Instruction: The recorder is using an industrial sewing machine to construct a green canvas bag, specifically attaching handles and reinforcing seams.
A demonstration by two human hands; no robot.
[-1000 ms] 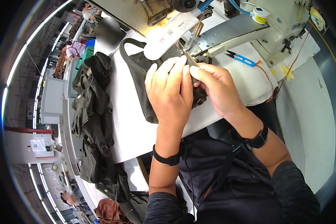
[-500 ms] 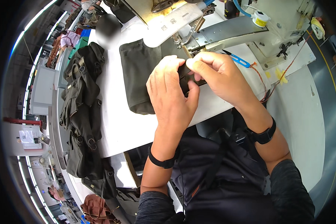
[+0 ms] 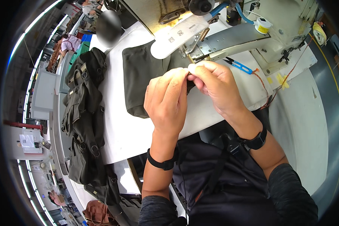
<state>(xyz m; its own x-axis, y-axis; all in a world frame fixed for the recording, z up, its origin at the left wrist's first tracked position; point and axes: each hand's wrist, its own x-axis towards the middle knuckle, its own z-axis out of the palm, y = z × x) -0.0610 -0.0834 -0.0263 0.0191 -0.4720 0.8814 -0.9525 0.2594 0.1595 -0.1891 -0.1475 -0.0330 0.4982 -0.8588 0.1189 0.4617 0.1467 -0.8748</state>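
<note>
My left hand (image 3: 166,98) and my right hand (image 3: 216,84) meet at the fingertips just below the machine's needle area, both pinching at something small that the fingers hide. A short brass-coloured zipper (image 3: 191,59) shows above them, by the presser foot. A dark olive fabric bag piece (image 3: 136,88) lies under and left of my left hand on the white table (image 3: 126,143). The sewing machine (image 3: 229,41) has a white plate over its work area. Blue thread snips (image 3: 240,67) lie right of my right hand.
A long heap of olive bags with rings (image 3: 83,113) runs along the left side. A brown bag (image 3: 100,213) sits at the lower left, a white oil cup (image 3: 263,25) on the machine. Co-workers (image 3: 69,43) are at benches beyond the far left.
The olive piece's strap loop, visible earlier, is out of sight and the fabric lies flatter. My left hand's fingers spread, then closed again. Both hands sit slightly nearer me than half a second ago.
</note>
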